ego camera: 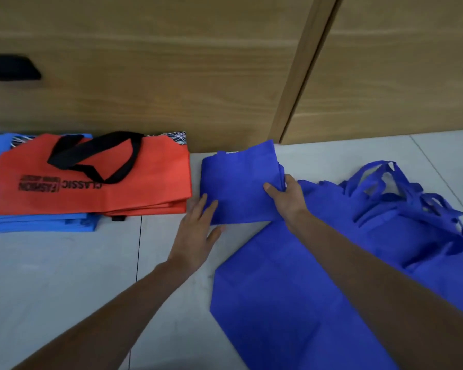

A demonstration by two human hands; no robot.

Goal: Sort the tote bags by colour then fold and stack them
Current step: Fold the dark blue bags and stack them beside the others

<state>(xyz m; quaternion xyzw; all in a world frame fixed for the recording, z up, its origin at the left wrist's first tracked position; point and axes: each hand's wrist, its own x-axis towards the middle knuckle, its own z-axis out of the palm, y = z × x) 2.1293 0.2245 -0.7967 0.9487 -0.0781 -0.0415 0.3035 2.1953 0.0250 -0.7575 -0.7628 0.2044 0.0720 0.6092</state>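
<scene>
A folded dark blue tote bag [238, 182] lies on the grey floor in the middle. My right hand [288, 198] pinches its right edge, thumb on top. My left hand [198, 228] lies flat with straight fingers against the bag's lower left corner. To the right spreads a heap of unfolded dark blue tote bags [345, 263] with loose handles, partly under my right arm. At the left, a red tote bag [134, 185] with black handles and black print tops a stack that also holds light blue bags [38, 222].
Wooden cabinet fronts [171, 76] rise just behind the bags, with black handle cut-outs at far left and far right. The grey tiled floor [64, 276] stretches toward me on the left.
</scene>
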